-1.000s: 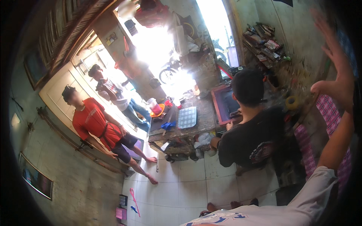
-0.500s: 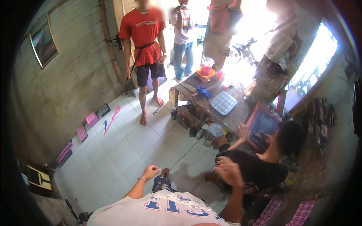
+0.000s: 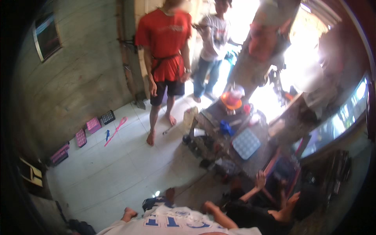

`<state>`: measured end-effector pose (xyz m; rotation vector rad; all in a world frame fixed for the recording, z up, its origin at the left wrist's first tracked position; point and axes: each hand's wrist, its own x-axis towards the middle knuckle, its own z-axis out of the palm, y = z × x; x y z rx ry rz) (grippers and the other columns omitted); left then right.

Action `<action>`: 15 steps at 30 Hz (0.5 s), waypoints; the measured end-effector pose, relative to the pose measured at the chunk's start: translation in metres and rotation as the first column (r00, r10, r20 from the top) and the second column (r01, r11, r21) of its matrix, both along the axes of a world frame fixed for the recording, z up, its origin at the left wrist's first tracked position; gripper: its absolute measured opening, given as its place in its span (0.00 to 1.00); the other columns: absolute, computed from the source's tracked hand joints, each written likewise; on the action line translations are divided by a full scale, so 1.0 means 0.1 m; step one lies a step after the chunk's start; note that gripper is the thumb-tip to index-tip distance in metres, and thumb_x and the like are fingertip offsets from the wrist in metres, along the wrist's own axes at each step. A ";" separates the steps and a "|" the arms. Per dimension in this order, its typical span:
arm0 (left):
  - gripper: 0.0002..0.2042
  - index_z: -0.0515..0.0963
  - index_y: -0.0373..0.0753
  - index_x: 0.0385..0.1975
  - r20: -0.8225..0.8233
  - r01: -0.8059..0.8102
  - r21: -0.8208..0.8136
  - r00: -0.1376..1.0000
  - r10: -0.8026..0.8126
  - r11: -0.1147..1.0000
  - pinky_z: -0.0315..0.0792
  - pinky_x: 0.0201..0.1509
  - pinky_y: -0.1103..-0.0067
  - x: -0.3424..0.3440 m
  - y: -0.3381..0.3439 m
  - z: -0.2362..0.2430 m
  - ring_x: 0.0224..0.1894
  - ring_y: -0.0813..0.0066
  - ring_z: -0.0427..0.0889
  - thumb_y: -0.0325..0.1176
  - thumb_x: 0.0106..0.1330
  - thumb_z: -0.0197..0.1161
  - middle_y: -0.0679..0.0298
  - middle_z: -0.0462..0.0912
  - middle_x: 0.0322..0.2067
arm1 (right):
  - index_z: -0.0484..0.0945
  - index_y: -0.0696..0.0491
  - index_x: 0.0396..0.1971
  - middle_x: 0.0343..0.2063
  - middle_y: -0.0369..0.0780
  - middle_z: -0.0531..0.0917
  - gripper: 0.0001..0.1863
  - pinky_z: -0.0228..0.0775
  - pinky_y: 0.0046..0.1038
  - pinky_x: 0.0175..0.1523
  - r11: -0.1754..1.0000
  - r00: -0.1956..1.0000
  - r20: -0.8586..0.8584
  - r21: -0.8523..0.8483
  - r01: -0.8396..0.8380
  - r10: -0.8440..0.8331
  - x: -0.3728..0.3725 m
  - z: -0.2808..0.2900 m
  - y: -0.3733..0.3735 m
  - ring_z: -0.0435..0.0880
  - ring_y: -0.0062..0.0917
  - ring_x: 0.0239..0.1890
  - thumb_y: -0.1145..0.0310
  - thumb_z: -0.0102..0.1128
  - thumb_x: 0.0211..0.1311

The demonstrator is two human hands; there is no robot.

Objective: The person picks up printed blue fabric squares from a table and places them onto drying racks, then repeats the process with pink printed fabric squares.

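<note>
My left hand (image 3: 129, 213) hangs low at the bottom beside my white shirt (image 3: 176, 221), holding no visible object; its fingers are blurred. My right hand (image 3: 210, 207) is low on the other side, next to the person in black (image 3: 250, 215), its fingers too blurred to read. That person, crouched at the lower right, has one hand (image 3: 260, 181) raised at a red-rimmed framed screen (image 3: 284, 168) at the end of a worn workbench (image 3: 250, 164). On the bench are a pale blue tray (image 3: 246, 144), a blue cloth (image 3: 226, 127) and an orange plate (image 3: 231, 102) with a container (image 3: 236, 91).
A person in a red shirt (image 3: 164, 47) stands barefoot on the tiled floor (image 3: 117, 168); another in white (image 3: 213, 35) stands behind by the bright doorway. Pink and black baskets (image 3: 94, 124) and a pink strap (image 3: 116, 131) lie along the left wall. Dark wooden pieces (image 3: 337, 172) lean at the right.
My view has swung leftward and down since a second ago. My right hand, high at the right then, has lowered beside my body. The red-shirted person's lower hand has shifted slightly.
</note>
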<state>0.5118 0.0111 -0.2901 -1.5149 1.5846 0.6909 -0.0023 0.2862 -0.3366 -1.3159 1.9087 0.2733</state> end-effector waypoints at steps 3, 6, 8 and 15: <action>0.10 0.81 0.42 0.21 -0.014 0.641 -0.110 0.764 -0.646 0.760 0.72 0.29 0.73 -0.81 -0.69 0.30 0.25 0.71 0.80 0.41 0.45 0.59 0.63 0.82 0.23 | 0.73 0.58 0.47 0.52 0.56 0.69 0.24 0.60 0.43 0.57 0.990 0.993 -0.111 -0.137 0.029 -0.044 -0.53 0.39 -0.67 0.68 0.46 0.53 0.55 0.50 0.56; 0.09 0.76 0.31 0.30 -0.776 -0.489 0.082 0.515 0.364 0.868 0.70 0.21 0.82 -1.86 -1.30 0.78 0.19 0.77 0.76 0.21 0.49 0.64 0.61 0.78 0.19 | 0.79 0.59 0.28 0.24 0.46 0.81 0.14 0.72 0.31 0.32 0.392 0.547 0.433 -0.398 0.829 -0.717 -0.87 1.71 -1.60 0.81 0.33 0.27 0.63 0.54 0.48; 0.13 0.73 0.32 0.38 -0.801 -0.408 0.169 0.473 0.366 0.897 0.72 0.25 0.82 -2.72 -1.59 1.24 0.24 0.77 0.79 0.21 0.52 0.64 0.61 0.79 0.23 | 0.79 0.58 0.29 0.22 0.41 0.81 0.13 0.72 0.25 0.30 0.134 0.268 0.608 -0.258 0.957 -0.748 -1.01 1.88 -1.75 0.81 0.23 0.23 0.64 0.55 0.48; 0.17 0.70 0.34 0.44 -0.662 -0.363 0.351 0.556 0.503 0.863 0.75 0.32 0.78 -3.91 -2.13 1.32 0.33 0.70 0.80 0.38 0.60 0.61 0.59 0.80 0.33 | 0.76 0.57 0.45 0.47 0.52 0.75 0.31 0.68 0.36 0.53 0.519 0.455 0.301 0.183 0.835 -0.838 -1.12 1.49 -1.54 0.74 0.41 0.52 0.54 0.63 0.40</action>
